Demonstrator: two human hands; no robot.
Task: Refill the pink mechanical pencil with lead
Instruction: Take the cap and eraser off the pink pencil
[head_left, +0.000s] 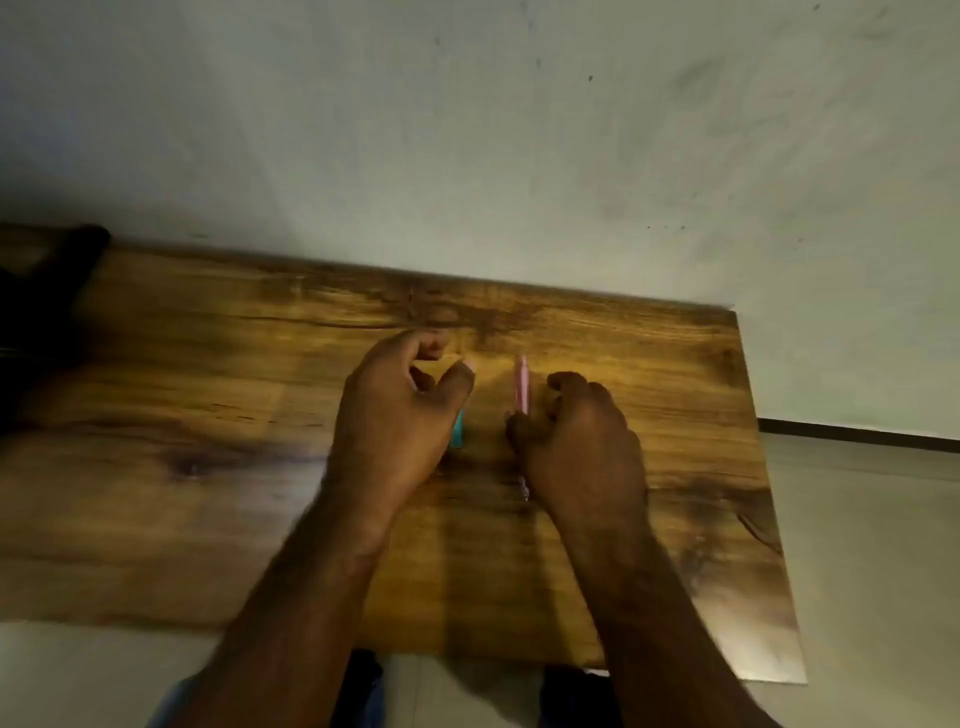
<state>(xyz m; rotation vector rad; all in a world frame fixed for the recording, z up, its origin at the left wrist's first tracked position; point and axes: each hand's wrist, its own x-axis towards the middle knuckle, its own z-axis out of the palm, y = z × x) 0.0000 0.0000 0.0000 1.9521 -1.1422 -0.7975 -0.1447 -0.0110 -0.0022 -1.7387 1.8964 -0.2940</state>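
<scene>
Pencil (521, 384) in right hand (576, 441), right of left hand (400, 415), over table (208, 415).

Your table (208, 405) is a wood-grain top with dark knots, its far edge against a pale wall. On it, near the middle, you have a teal item (457, 428), mostly hidden; what it is cannot be told.
</scene>
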